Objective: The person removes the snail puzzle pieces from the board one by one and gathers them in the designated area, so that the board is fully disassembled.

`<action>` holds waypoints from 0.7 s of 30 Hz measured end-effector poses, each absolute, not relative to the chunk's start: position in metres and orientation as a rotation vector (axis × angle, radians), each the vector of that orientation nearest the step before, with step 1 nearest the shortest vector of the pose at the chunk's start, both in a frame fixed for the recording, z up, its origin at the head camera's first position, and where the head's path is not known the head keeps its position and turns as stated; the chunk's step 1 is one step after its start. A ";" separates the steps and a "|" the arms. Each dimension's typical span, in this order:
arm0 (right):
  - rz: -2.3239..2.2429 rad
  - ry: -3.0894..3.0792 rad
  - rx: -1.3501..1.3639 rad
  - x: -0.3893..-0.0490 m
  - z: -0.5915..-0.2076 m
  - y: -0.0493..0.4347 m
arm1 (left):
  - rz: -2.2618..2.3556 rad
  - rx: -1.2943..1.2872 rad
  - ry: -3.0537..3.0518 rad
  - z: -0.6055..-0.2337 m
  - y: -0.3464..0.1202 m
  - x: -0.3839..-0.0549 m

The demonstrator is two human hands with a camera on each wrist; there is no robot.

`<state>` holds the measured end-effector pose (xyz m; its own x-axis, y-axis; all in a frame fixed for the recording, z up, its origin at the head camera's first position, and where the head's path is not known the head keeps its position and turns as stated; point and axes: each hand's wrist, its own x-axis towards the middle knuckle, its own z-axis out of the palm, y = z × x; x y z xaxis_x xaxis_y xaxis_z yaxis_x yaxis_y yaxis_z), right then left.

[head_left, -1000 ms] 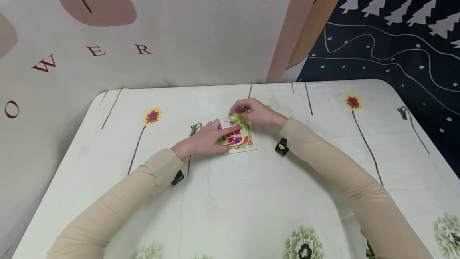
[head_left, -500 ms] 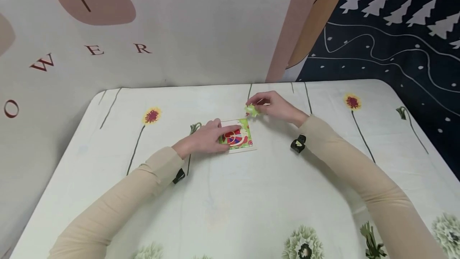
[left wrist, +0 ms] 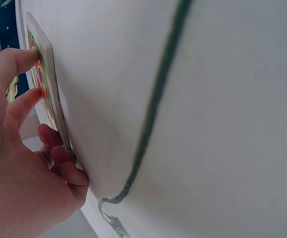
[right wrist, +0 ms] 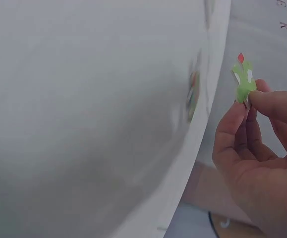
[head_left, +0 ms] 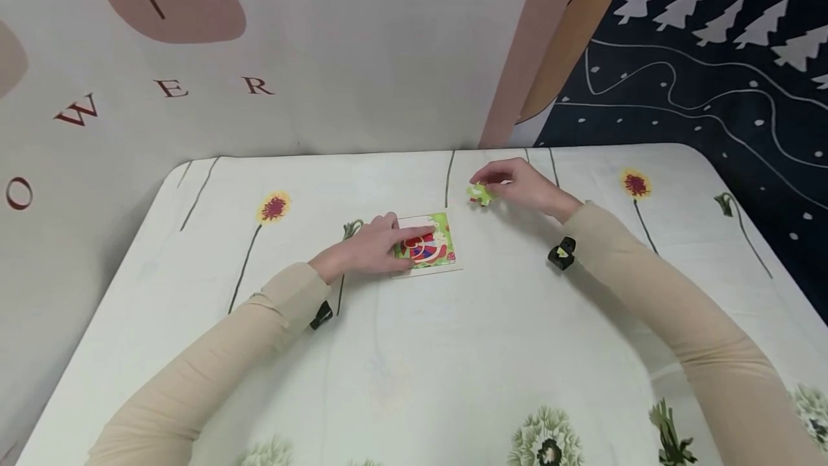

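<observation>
A small jigsaw puzzle board (head_left: 440,239), with a bright red, blue and green picture, lies at the middle of the table. My left hand (head_left: 371,244) steadies it, the index finger stretched over the picture and the thumb at the near part. In the left wrist view, thumb and index tips press on the board (left wrist: 51,74) while the other fingers bend at its edge. To the right and farther back, my right hand (head_left: 524,184) pinches a green puzzle piece (head_left: 480,194). The right wrist view shows this piece (right wrist: 245,82) between thumb and fingertips, with a red tip and white patches.
A white cloth printed with flowers (head_left: 414,351) covers the table. Behind it hangs a pale backdrop (head_left: 375,56) with letters, and a dark one (head_left: 731,92) with white trees stands at the right. Black wrist straps (head_left: 561,254) are on both sleeves.
My right hand has lifted the green piece away from the board's upper part and carried it to the right. My left hand stays at the board.
</observation>
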<state>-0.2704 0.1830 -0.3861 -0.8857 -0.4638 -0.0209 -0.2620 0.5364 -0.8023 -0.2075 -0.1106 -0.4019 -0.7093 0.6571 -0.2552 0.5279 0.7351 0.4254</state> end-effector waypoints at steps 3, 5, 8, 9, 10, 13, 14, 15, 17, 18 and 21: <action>-1.249 2.575 -0.579 -0.271 -0.386 0.191 | 0.451 0.913 2.542 -0.401 -0.111 -0.208; -1.236 2.601 -0.567 -0.272 -0.386 0.196 | 0.452 0.928 2.541 -0.402 -0.112 -0.208; -1.229 2.623 -0.556 -0.273 -0.386 0.202 | 0.454 0.956 2.541 -0.401 -0.112 -0.208; -1.228 2.626 -0.558 -0.274 -0.387 0.204 | 0.454 0.958 2.540 -0.401 -0.112 -0.208; -1.225 2.630 -0.559 -0.275 -0.387 0.206 | 0.454 0.962 2.540 -0.400 -0.112 -0.208; -1.200 2.636 -0.559 -0.277 -0.388 0.210 | 0.456 0.959 2.539 -0.400 -0.111 -0.208; -1.188 2.641 -0.553 -0.278 -0.389 0.210 | 0.458 0.957 2.538 -0.400 -0.111 -0.208; -1.178 2.643 -0.546 -0.279 -0.389 0.211 | 0.459 0.956 2.538 -0.400 -0.111 -0.208; -1.161 2.645 -0.524 -0.281 -0.390 0.212 | 0.455 0.954 2.541 -0.401 -0.111 -0.208; -1.152 2.646 -0.512 -0.282 -0.391 0.212 | 0.456 0.955 2.542 -0.401 -0.111 -0.208; -1.135 2.644 -0.473 -0.284 -0.392 0.212 | 0.444 0.955 2.546 -0.402 -0.111 -0.209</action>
